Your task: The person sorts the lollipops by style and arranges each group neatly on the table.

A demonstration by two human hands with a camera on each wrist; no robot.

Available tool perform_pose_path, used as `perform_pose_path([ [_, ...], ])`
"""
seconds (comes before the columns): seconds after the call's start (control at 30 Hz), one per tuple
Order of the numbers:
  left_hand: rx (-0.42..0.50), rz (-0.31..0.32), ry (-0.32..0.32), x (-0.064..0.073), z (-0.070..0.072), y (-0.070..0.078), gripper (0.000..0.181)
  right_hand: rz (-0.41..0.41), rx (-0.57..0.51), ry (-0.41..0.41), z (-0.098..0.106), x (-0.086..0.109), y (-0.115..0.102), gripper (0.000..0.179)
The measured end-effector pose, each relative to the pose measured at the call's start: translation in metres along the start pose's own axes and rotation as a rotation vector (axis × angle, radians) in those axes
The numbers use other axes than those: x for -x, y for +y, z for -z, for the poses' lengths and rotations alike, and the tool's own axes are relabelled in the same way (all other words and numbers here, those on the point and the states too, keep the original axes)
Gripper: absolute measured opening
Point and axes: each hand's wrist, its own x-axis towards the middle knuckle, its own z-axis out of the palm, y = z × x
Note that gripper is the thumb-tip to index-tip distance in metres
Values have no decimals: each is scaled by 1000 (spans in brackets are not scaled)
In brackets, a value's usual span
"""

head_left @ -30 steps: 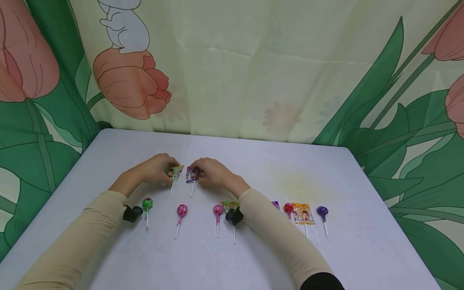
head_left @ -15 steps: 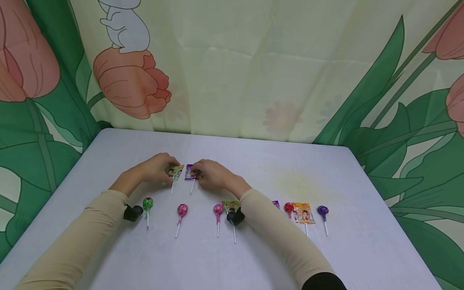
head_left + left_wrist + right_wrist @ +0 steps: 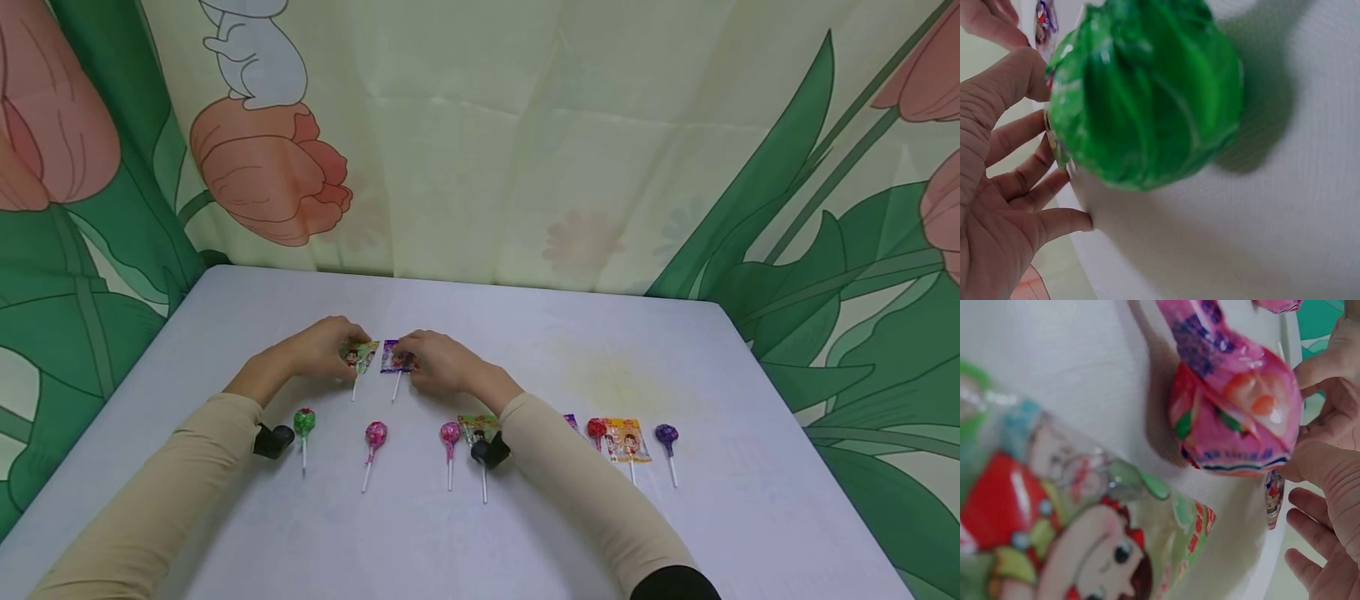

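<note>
In the head view my left hand grips a flat lollipop in a green packet by its edges, far left on the table. Close beside it, my right hand pinches another flat lollipop in a purple packet. Both white sticks point towards me. Bent fingers hide part of each packet. In the left wrist view a green ball lollipop covers some of the left hand's fingertips. The right wrist view has the purple packet at the right hand's fingers, behind a pink ball lollipop.
Nearer me lie a green lollipop, two pink lollipops, and a green-packet lollipop under the right wrist camera. Further right are a red lollipop, an orange packet and a purple lollipop. The right sleeve partly covers a purple packet.
My right hand has shifted the purple-packet lollipop slightly left and away from me, closer to the green one. The left hand has stayed nearly in place.
</note>
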Motion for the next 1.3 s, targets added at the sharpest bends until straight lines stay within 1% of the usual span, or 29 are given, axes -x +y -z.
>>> perform_pose_path([
  [0.23,1,-1,-1,1,0,1,58,31,-9,24,3,13,0,50],
  [0.37,-1,-15,3,1,0,0,57,40,-25,31,5,22,-1,53],
  [0.67,-4,-20,2,3,1,1,58,54,-63,73,7,45,-4,48],
  [0.9,0,-1,0,5,2,4,59,77,-104,91,6,62,-7,50],
  [1.0,-3,-5,0,5,2,3,59,80,-106,96,5,68,-9,50],
  [1.13,4,2,-1,5,2,2,59,94,-95,112,5,75,-8,49],
  [1.3,15,15,-6,2,1,3,59,115,-114,137,3,86,-5,47],
])
